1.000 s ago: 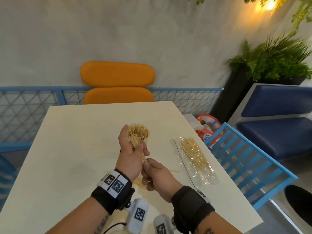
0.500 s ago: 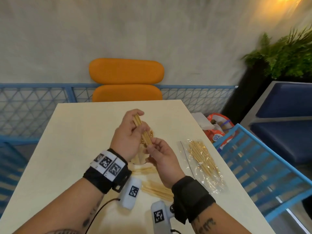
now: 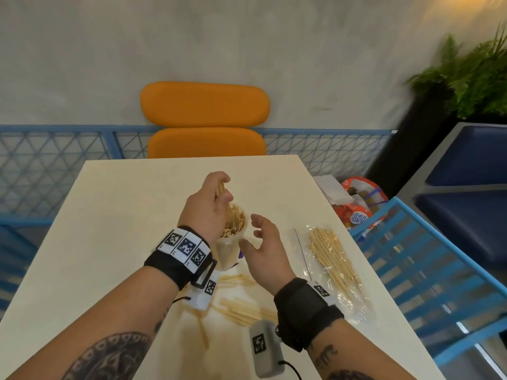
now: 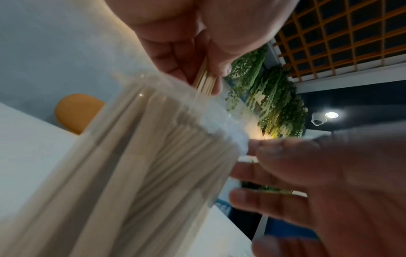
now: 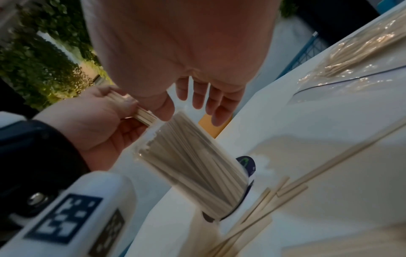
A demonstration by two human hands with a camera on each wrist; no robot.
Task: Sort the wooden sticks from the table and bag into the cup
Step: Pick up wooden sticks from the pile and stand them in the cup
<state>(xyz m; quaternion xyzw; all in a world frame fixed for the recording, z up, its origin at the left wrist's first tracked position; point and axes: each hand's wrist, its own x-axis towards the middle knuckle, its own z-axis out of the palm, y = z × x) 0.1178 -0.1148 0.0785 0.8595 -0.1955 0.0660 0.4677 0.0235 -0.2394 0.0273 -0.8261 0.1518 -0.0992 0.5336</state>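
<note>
Sticks fill most of the clear cup, which stands upright on the pale table near the middle. The left hand is right above the cup. Its thumb and fingers pinch a small bunch of sticks, and the bunch points down at the cup's open top. The hand seems to hold them in a tight bundle so they can all slide in together and not fan out.

The right hand is just beside the cup, on its right side. Its fingers are spread and relaxed, and it holds nothing. In the left wrist view its fingers are very near the cup wall, but it is hard to tell if they touch it. It is likely there to keep the cup from tipping, since a tall cup that is packed full can fall over with a small bump.

More loose sticks lie flat on the table close to the person, between the two arms. To the right lies a clear bag with a lot of sticks inside, well apart from the cup.

So the job looks partly done. The bunch in the left hand is not in the cup yet, and the loose pile and the bag are left to do.
</note>
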